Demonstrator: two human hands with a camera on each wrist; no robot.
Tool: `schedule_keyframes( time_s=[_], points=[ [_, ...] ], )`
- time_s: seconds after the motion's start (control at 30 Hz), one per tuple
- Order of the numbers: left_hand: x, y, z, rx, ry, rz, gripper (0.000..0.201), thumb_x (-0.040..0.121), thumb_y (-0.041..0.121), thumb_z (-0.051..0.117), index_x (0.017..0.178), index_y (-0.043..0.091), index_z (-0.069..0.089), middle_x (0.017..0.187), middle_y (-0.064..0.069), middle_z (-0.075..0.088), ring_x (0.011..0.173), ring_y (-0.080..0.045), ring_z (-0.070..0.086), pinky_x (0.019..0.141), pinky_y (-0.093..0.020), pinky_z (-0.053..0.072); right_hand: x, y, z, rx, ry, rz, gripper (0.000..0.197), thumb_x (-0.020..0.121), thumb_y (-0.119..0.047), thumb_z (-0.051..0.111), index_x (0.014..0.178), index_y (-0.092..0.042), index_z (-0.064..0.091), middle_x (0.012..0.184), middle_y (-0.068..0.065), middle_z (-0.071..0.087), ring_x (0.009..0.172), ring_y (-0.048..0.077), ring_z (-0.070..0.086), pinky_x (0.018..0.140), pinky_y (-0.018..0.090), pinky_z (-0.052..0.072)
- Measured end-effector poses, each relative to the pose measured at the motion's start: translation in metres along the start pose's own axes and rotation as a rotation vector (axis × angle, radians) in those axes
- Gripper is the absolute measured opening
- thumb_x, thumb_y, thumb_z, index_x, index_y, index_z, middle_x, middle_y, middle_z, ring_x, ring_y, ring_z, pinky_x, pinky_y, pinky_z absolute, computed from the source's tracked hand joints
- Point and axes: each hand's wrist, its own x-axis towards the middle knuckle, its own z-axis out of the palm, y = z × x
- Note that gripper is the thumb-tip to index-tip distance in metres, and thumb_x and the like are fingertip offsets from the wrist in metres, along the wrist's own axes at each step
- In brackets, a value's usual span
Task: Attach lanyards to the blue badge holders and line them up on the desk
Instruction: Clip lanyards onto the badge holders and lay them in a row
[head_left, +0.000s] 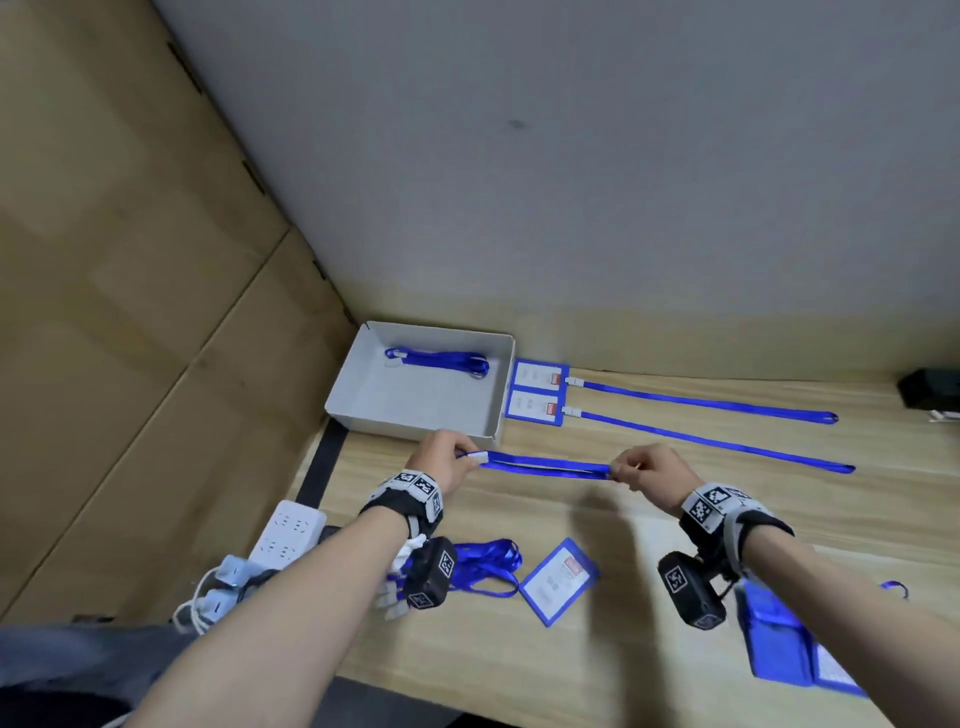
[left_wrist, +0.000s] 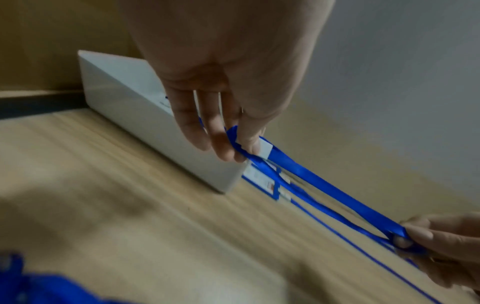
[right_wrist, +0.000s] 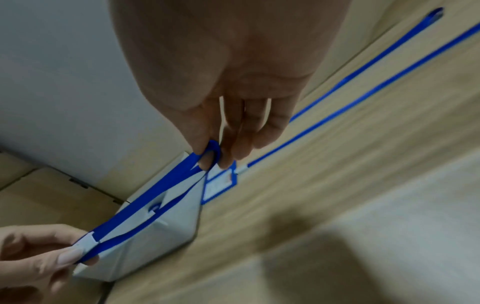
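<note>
A blue lanyard (head_left: 545, 466) hangs stretched between both hands above the desk. My left hand (head_left: 451, 463) pinches its white clip end (left_wrist: 265, 148). My right hand (head_left: 640, 470) pinches the loop end (right_wrist: 213, 152) between thumb and fingers. Two blue badge holders (head_left: 537, 395) lie side by side right of the white box, each with a lanyard (head_left: 717, 441) running straight to the right. A loose blue badge holder (head_left: 558, 581) lies near the front, beside a tangle of lanyards (head_left: 483, 566). More blue holders (head_left: 779, 644) lie under my right forearm.
The white box (head_left: 363, 395) at the back left holds one coiled lanyard (head_left: 439, 359). A white power strip (head_left: 283, 535) with cables sits at the desk's left edge. A dark object (head_left: 930, 387) stands at the far right. Cardboard panels and a grey wall enclose the desk.
</note>
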Motion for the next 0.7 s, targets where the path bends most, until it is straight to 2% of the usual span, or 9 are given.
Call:
schedule_keyframes(
  time_s=[0.07, 0.17, 0.23, 0.3, 0.37, 0.43, 0.53, 0.63, 0.7],
  points=[
    [0.019, -0.006, -0.024, -0.049, 0.047, 0.022, 0.009, 0.086, 0.032, 0.073, 0.08, 0.024, 0.074, 0.075, 0.009, 0.069, 0.075, -0.015, 0.064, 0.074, -0.027, 0.054, 0.019, -0.028, -0.002, 0.02, 0.028, 0.0, 0.018, 0.091, -0.023, 0.067, 0.074, -0.022, 0.072, 0.076, 0.004, 0.07, 0.062, 0.014, 0.058, 0.065, 0.028, 0.047],
    [0.052, -0.024, -0.058, -0.12, 0.121, -0.014, 0.007, 0.09, 0.022, 0.069, 0.094, 0.023, 0.075, 0.088, 0.006, 0.071, 0.083, -0.019, 0.069, 0.084, -0.035, 0.057, 0.051, -0.071, 0.005, 0.046, 0.063, -0.026, 0.015, 0.09, -0.025, 0.069, 0.077, -0.018, 0.073, 0.07, 0.0, 0.067, 0.057, 0.011, 0.056, 0.06, 0.024, 0.046],
    [0.074, -0.04, -0.079, -0.16, 0.161, -0.045, 0.013, 0.091, 0.015, 0.067, 0.099, 0.02, 0.075, 0.095, 0.003, 0.071, 0.089, -0.022, 0.069, 0.087, -0.038, 0.057, 0.073, -0.097, 0.016, 0.093, 0.078, -0.035, 0.014, 0.089, -0.019, 0.069, 0.076, -0.016, 0.073, 0.065, -0.003, 0.065, 0.055, 0.01, 0.053, 0.058, 0.021, 0.044],
    [0.098, -0.056, -0.096, -0.209, 0.165, -0.075, 0.017, 0.091, 0.01, 0.066, 0.104, 0.017, 0.075, 0.101, -0.001, 0.07, 0.093, -0.023, 0.068, 0.091, -0.04, 0.056, 0.096, -0.12, 0.029, 0.158, 0.085, -0.038, 0.018, 0.087, -0.008, 0.067, 0.072, -0.016, 0.071, 0.061, -0.004, 0.063, 0.055, 0.013, 0.051, 0.056, 0.024, 0.044],
    [0.123, -0.069, -0.11, -0.228, 0.173, -0.092, 0.018, 0.09, 0.007, 0.067, 0.102, 0.016, 0.075, 0.103, -0.004, 0.07, 0.093, -0.027, 0.068, 0.09, -0.042, 0.057, 0.121, -0.141, 0.04, 0.215, 0.111, -0.02, 0.02, 0.086, 0.0, 0.065, 0.072, -0.013, 0.069, 0.062, -0.001, 0.063, 0.053, 0.017, 0.053, 0.052, 0.027, 0.046],
    [0.151, -0.082, -0.12, -0.232, 0.19, -0.093, 0.018, 0.088, 0.005, 0.067, 0.094, 0.019, 0.076, 0.099, -0.008, 0.072, 0.089, -0.03, 0.069, 0.086, -0.042, 0.057, 0.144, -0.157, 0.051, 0.24, 0.152, -0.001, 0.018, 0.085, 0.004, 0.066, 0.075, -0.01, 0.065, 0.063, 0.002, 0.063, 0.05, 0.016, 0.056, 0.048, 0.025, 0.047],
    [0.184, -0.091, -0.131, -0.201, 0.197, -0.083, 0.018, 0.087, 0.004, 0.064, 0.095, 0.013, 0.077, 0.1, -0.009, 0.073, 0.093, -0.027, 0.068, 0.088, -0.032, 0.054, 0.18, -0.169, 0.067, 0.259, 0.194, 0.025, 0.028, 0.083, 0.01, 0.064, 0.068, -0.014, 0.063, 0.058, 0.002, 0.061, 0.05, 0.016, 0.058, 0.053, 0.026, 0.049],
    [0.211, -0.099, -0.136, -0.134, 0.187, -0.082, 0.024, 0.086, 0.005, 0.058, 0.097, 0.014, 0.077, 0.103, -0.009, 0.073, 0.1, -0.029, 0.065, 0.088, -0.033, 0.052, 0.211, -0.175, 0.079, 0.182, 0.21, 0.118, 0.03, 0.08, 0.004, 0.065, 0.062, -0.021, 0.068, 0.052, -0.005, 0.062, 0.048, 0.008, 0.057, 0.056, 0.022, 0.045],
    [0.225, -0.103, -0.135, -0.084, 0.18, -0.09, 0.027, 0.086, 0.005, 0.055, 0.099, 0.016, 0.077, 0.107, -0.01, 0.071, 0.102, -0.03, 0.063, 0.088, -0.033, 0.051, 0.227, -0.177, 0.084, 0.136, 0.209, 0.183, 0.03, 0.077, 0.0, 0.066, 0.06, -0.025, 0.07, 0.059, -0.002, 0.066, 0.057, 0.012, 0.06, 0.061, 0.022, 0.045]
  ],
)
